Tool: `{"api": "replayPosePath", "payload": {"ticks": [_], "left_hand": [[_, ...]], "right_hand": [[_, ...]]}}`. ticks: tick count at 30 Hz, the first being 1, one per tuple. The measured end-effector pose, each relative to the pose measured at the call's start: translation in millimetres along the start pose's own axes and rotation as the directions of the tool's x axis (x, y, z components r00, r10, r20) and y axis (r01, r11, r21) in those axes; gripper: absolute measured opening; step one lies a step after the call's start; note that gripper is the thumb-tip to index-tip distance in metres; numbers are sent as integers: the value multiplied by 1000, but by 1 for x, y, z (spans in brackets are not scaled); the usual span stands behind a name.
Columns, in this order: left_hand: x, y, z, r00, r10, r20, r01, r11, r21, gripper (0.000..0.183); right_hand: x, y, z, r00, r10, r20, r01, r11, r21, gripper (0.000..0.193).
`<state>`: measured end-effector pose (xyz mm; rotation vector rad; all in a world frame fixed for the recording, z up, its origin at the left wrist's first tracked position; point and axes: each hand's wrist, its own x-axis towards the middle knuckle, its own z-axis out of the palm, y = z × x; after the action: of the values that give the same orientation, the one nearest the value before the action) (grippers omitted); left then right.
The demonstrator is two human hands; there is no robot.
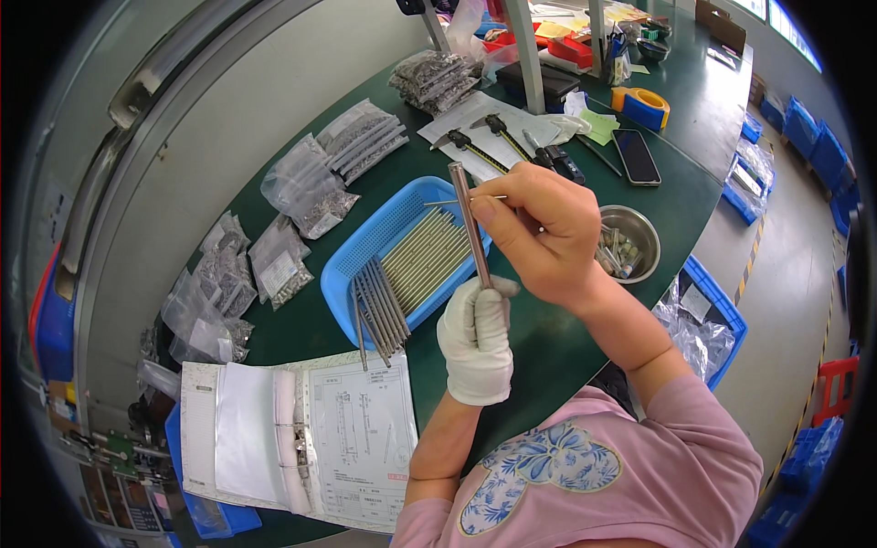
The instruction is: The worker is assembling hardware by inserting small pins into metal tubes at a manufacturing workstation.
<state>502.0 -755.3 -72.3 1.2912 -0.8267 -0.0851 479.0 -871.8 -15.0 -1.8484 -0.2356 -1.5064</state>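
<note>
My left hand, in a white glove, is closed around the lower end of a shiny metal rod, which stands tilted up in front of me. My bare right hand pinches a thin metal pin that lies across the rod near its upper end. Whether the pin goes into a hole there, I cannot tell. Just beyond, a blue perforated basket holds a row of brass-toned rods. Several darker grey rods lean over its near edge.
An open binder with a drawing lies at front left. Bags of small metal parts line the left side. Calipers, a phone and a tape roll lie farther back. A metal bowl stands right of my hand.
</note>
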Motion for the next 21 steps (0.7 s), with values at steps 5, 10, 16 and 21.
{"api": "replayPosePath", "payload": {"ticks": [5,10,16,21], "left_hand": [[6,8,-4,982,-152,-114,133,978,-161,28],[21,10,-25,951,-268,-153,144,824,-549,27],[31,-5,-41,920,-391,-6,222,534,-816,28],[37,-10,-37,903,-427,41,278,509,-815,27]], "right_hand": [[-4,-2,-19,972,24,-235,-31,999,-24,3],[-24,2,-39,990,142,5,-141,985,-103,5],[-133,28,-44,925,219,312,-52,884,-465,21],[-171,49,-59,798,471,377,-37,663,-748,24]]}}
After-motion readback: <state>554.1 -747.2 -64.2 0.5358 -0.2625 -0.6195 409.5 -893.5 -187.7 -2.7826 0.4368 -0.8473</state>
